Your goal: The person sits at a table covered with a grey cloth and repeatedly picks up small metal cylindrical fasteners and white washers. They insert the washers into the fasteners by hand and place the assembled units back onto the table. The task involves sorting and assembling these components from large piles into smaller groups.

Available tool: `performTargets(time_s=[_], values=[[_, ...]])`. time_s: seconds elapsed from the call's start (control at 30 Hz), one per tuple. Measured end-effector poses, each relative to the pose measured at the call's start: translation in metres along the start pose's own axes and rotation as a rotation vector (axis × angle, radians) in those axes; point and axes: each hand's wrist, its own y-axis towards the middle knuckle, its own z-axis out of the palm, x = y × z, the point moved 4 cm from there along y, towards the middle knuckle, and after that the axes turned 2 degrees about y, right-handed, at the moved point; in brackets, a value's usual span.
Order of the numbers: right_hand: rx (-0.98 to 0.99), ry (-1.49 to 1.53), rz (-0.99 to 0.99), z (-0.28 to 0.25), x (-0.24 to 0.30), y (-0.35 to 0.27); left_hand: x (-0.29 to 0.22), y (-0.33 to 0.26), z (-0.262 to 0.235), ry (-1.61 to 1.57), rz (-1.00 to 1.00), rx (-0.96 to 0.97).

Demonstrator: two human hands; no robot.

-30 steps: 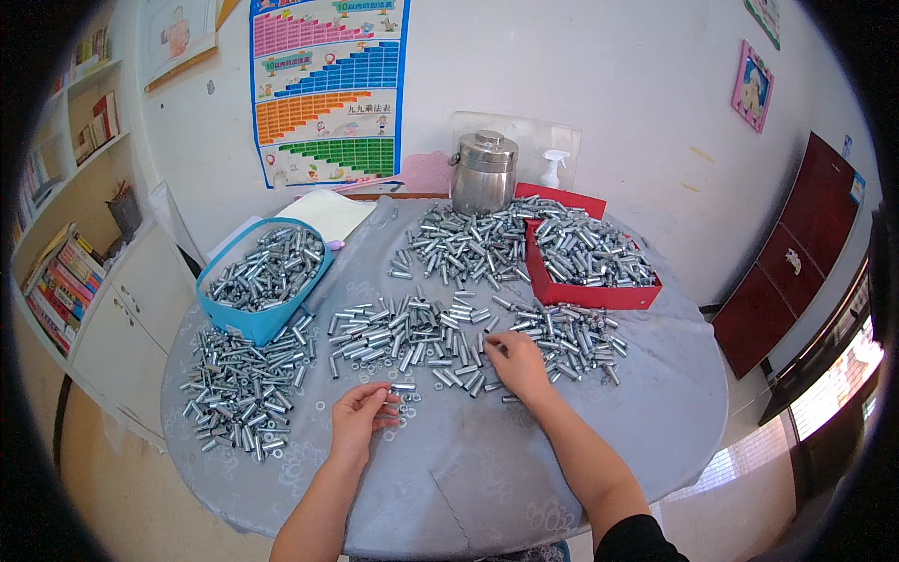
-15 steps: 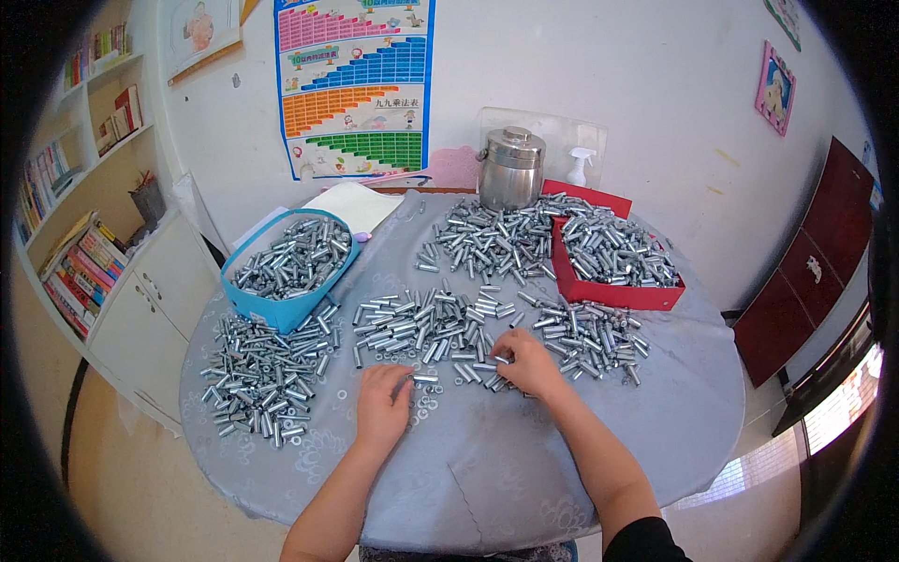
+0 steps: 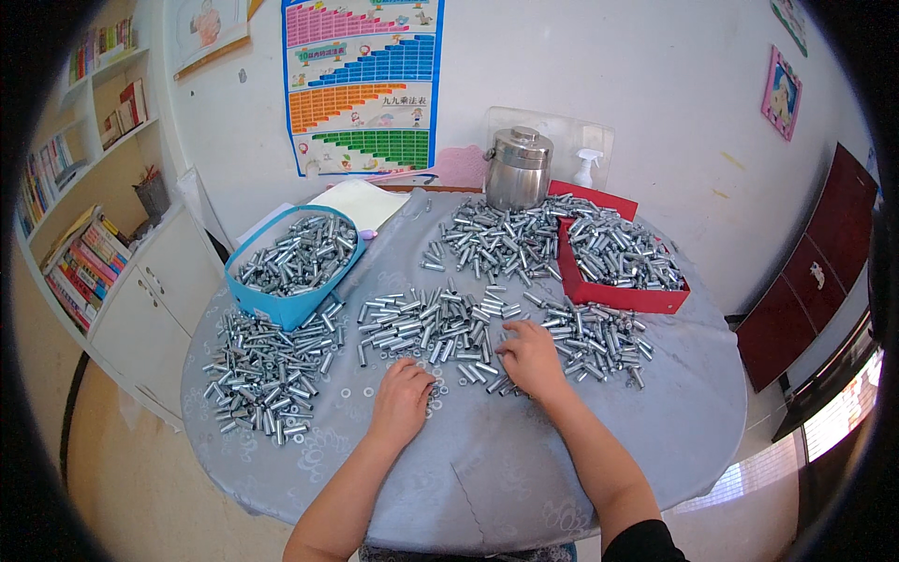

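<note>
My left hand (image 3: 403, 398) is closed, its fingers curled down over small metal rings (image 3: 434, 391) on the table. Whatever lies within its fingers is hidden. At the right edge of the central heap of metal sleeves (image 3: 421, 323), my right hand (image 3: 532, 361) has its thumb and forefinger parted, with nothing visible between them. A few loose sleeves (image 3: 476, 373) lie between the two hands. Just beyond the right hand, another heap of metal anchor bolts (image 3: 599, 339) spreads out.
At the left, a blue basket (image 3: 290, 310) full of metal bolts stands behind a loose heap (image 3: 267, 375). A red box (image 3: 623, 297), also full, sits back right. Behind are a steel pot (image 3: 518, 170) and a white spray bottle (image 3: 586, 169). Grey cloth covers the table (image 3: 440, 487).
My left hand has shifted right onto the rings, and the sleeve that stuck out of it no longer shows. My right hand has moved slightly; the sleeve at its fingertips is out of sight.
</note>
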Motion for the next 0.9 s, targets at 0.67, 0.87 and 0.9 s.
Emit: performTargets(time_s=[0.67,0.87,0.9], values=[[-0.034,0.078,0.29,0.001,0.004,0.002,0.014,-0.014,0.004,-1.431,-0.665,0.024],[-0.026,0.072,0.374,0.005,-0.002,-0.001,0.014,-0.015,0.007,-1.333,-0.674,0.062],[-0.02,0.076,0.365,0.004,-0.002,-0.001,0.014,-0.015,0.007,-1.324,-0.679,0.059]])
